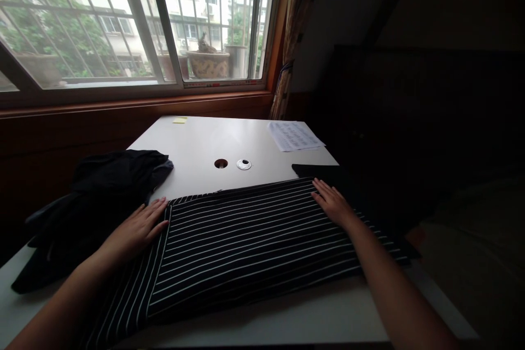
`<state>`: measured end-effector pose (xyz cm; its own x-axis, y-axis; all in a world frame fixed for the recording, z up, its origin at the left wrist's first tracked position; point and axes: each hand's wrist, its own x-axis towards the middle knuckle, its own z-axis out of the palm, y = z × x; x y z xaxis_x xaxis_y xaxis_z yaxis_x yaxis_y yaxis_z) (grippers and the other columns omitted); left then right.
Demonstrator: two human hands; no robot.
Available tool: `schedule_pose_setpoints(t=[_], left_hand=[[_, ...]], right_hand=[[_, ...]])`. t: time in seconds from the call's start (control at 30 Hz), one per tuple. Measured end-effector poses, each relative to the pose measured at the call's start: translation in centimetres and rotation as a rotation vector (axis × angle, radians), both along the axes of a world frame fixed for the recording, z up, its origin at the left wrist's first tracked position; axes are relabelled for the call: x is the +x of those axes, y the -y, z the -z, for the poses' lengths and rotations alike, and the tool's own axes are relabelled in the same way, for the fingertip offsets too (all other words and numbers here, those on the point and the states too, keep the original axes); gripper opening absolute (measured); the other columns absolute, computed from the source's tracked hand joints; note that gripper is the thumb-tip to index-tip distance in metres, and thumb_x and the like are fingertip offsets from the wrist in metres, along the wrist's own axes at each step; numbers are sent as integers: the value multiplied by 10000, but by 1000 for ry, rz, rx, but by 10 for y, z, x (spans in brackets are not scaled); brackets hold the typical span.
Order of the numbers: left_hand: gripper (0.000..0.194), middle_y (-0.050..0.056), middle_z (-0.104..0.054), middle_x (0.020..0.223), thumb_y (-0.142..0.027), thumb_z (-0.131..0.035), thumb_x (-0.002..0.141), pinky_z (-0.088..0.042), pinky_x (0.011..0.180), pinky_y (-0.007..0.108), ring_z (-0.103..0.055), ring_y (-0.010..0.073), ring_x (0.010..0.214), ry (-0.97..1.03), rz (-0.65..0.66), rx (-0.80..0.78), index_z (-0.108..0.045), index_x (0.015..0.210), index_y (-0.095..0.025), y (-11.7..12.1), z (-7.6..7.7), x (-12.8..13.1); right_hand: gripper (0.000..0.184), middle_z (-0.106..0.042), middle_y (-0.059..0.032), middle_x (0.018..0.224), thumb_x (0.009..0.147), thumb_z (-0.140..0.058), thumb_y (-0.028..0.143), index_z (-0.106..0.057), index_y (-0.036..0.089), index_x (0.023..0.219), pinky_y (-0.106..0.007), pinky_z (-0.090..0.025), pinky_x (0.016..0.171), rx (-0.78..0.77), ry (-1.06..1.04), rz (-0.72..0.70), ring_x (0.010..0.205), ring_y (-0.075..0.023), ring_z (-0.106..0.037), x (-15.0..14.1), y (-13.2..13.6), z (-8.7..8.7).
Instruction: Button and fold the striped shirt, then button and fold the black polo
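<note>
A black garment with thin white stripes (254, 240) lies spread flat across the near part of a white table (197, 142). My left hand (137, 227) rests palm down on its left edge, fingers stretched out and flat. My right hand (332, 202) presses flat on the garment's upper right corner, fingers extended. Neither hand grips anything.
A heap of dark clothing (94, 197) sits on the table's left side. Behind the garment are a round cable hole (221, 163) and its white cap (244, 164). A printed paper (294, 135) lies at the far right, a yellow note (179, 120) at the back. The window (135, 22) is beyond.
</note>
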<state>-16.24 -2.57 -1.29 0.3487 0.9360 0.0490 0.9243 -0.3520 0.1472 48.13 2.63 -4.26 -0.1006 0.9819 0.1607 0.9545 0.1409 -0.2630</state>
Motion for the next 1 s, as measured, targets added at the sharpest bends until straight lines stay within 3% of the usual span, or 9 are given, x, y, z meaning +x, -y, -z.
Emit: schedule_pose_setpoints(t=[0.13,0.27,0.4,0.53,0.6,0.73,0.87,1.0], left_hand=[[737,156,-533,1468,-621,-371,952,-365,1153,480,-501,332,1343,68,-110,77,-425,1511,-144,12,-11,-20],[703,147,-638,1255,-595,-435,906,-450,1052,477,-599,339,1151,139,-148,69,-502,1449,-155,6,-27,-19],[526,123,-661,1066,-560,-449,881,-509,942,422,-644,304,986,176,-167,3,-708,1143,-184,-8,-37,-11],[455,101,-660,1029,-599,-484,857,-494,949,427,-628,300,983,264,-148,84,-709,937,-212,-6,-52,-11],[467,86,-675,1025,-627,-510,842,-514,908,402,-638,290,975,380,-166,26,-677,954,-206,1,-60,-14],[513,30,-702,865,-678,-517,837,-540,711,320,-668,239,796,543,-319,-279,-636,984,-202,7,-63,-20],[526,44,-722,823,-710,-580,738,-533,679,299,-688,261,790,448,-369,-350,-656,861,-204,-4,-47,-22],[375,102,-725,907,-548,-506,839,-506,658,340,-686,298,799,89,-370,-229,-661,932,-220,-9,-47,-15]], right_hand=[[581,-351,-62,1608,1016,-305,534,-398,270,1525,-559,-242,1206,14,-20,6,1497,-269,-292,-1,1,-1],[554,-397,-66,1585,1007,-333,515,-447,278,1495,-557,-259,1199,41,-41,14,1483,-274,-326,0,0,0],[540,-423,-64,1570,1000,-350,514,-478,287,1473,-561,-272,1194,55,-64,7,1476,-280,-339,1,-1,2],[554,-419,-63,1572,1000,-344,515,-482,262,1473,-543,-264,1203,47,-63,4,1480,-273,-330,2,-1,3],[561,-415,-64,1575,1001,-340,518,-478,252,1475,-538,-260,1206,44,-58,4,1482,-270,-327,3,-1,3],[559,-415,-62,1576,998,-349,524,-484,257,1471,-530,-269,1205,57,-56,-1,1480,-275,-331,4,-3,5],[543,-436,-54,1563,995,-366,511,-497,266,1462,-524,-280,1204,78,-49,-12,1469,-280,-353,5,-4,6],[537,-448,-55,1556,998,-366,499,-504,259,1458,-513,-296,1200,93,-30,-19,1463,-280,-365,5,-3,6]])
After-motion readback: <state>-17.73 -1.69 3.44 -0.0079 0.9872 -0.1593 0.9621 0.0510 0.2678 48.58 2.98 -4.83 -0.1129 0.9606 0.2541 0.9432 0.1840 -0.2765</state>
